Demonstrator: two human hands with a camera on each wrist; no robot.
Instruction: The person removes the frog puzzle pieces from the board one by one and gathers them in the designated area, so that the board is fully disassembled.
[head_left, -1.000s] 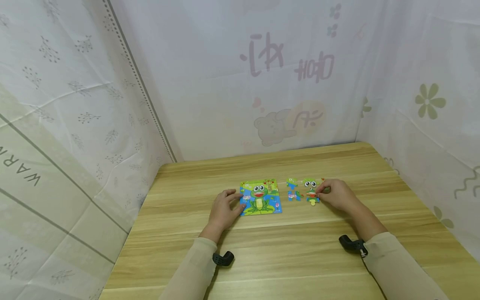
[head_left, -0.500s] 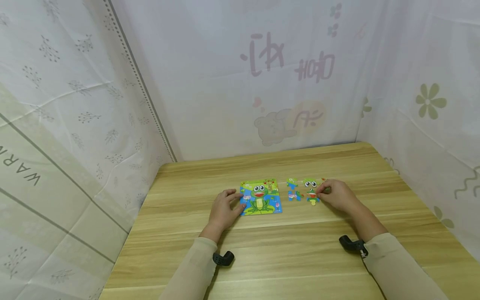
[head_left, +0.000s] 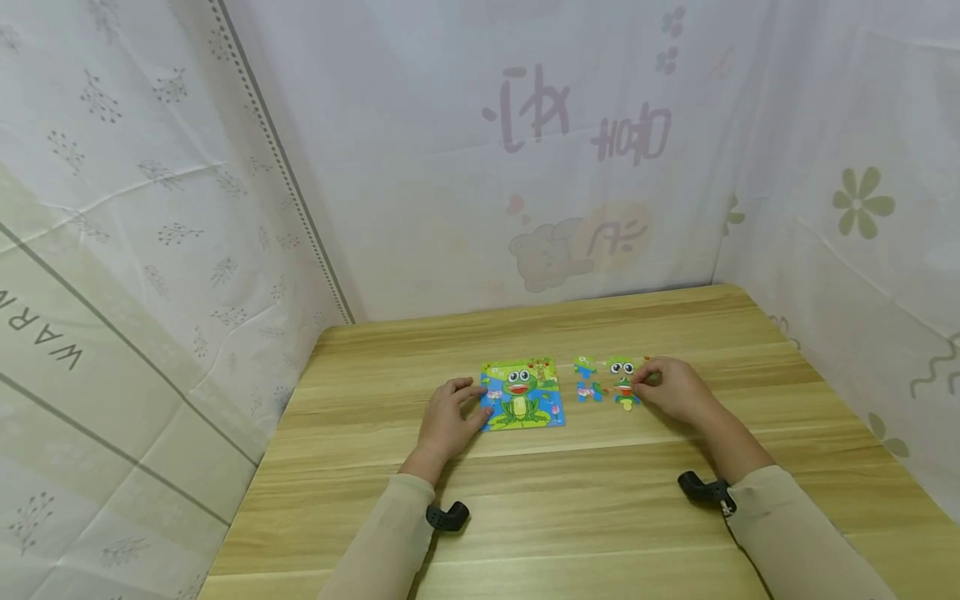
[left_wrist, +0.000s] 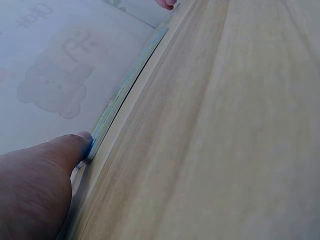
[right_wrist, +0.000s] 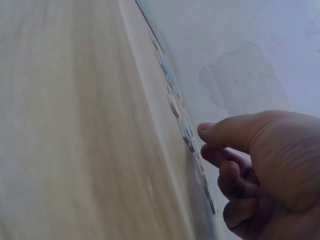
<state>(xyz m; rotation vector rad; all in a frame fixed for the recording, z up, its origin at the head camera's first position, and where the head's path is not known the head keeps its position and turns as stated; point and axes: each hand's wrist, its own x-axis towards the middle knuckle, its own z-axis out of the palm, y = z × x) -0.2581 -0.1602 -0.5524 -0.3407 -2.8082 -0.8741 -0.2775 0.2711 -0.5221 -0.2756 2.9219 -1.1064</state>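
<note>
A square frog picture board (head_left: pixel 522 394) lies flat on the wooden table in the head view. My left hand (head_left: pixel 452 417) rests at its left edge, fingers loosely bent, thumb touching the board's side in the left wrist view. To the right lie several frog puzzle pieces: a green-blue piece (head_left: pixel 584 367), a blue piece with pink (head_left: pixel 589 391), a frog-eyes piece (head_left: pixel 622 367) and a frog mouth-and-body piece (head_left: pixel 626 397). My right hand (head_left: pixel 677 392) is at the mouth-and-body piece's right edge. In the right wrist view, thumb and forefinger stand apart; more pieces are partly hidden behind this hand.
The wooden table (head_left: pixel 555 517) meets a pale printed curtain (head_left: pixel 420 208) at its back edge, with more curtain along both sides. A black wrist camera (head_left: pixel 447 517) sits on the left sleeve, another black camera (head_left: pixel 705 489) on the right.
</note>
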